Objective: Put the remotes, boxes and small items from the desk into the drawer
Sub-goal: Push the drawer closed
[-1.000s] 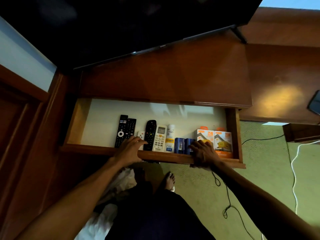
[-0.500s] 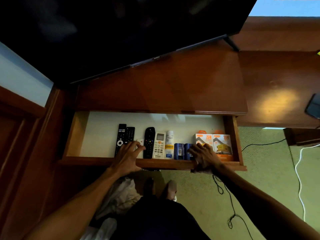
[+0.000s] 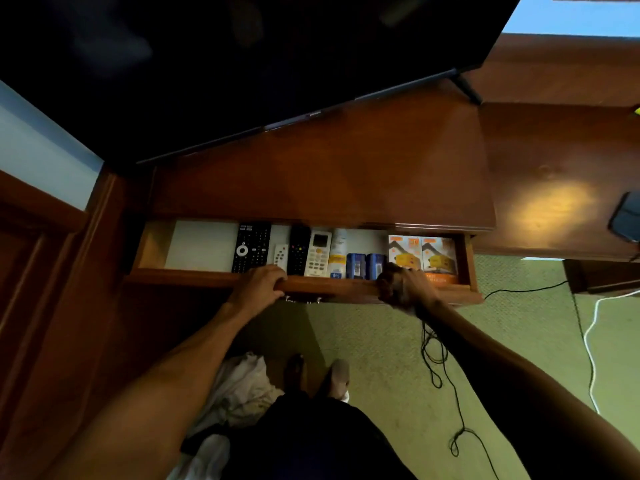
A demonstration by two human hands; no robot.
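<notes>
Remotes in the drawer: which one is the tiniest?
The little white remote with red buttons. It lies between two black remotes and is far shorter than every other remote, including the white one with a screen.

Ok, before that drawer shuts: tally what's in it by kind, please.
Black remotes: 3
White remotes: 2
White bottle: 1
Blue items: 2
Orange-and-white boxes: 2
Total: 10
</notes>
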